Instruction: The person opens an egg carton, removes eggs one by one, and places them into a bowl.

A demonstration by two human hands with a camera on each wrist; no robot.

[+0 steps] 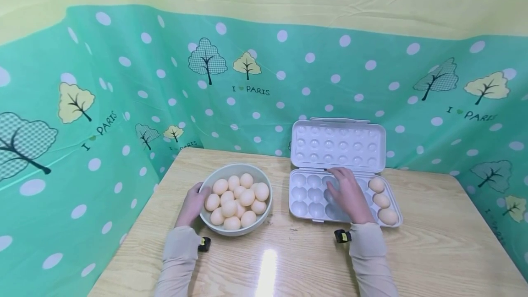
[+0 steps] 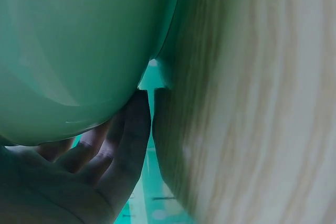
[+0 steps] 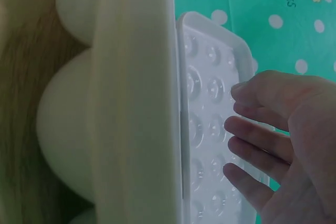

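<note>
My left hand grips the near left side of a pale green bowl. In the left wrist view its fingers lie along the outside of the bowl wall, close over the tabletop. Several light brown eggs are heaped in that bowl. Over the middle of an open egg box, my right hand reaches with loosely bent fingers and holds nothing. Three eggs fill the rightmost row of hollows. The right hand covers some of the middle hollows.
The box's dimpled lid stands raised at the back, near a green dotted curtain. Both containers rest on a wooden table, the bowl left of the box with a gap between them. Black wrist straps sit at the sleeves.
</note>
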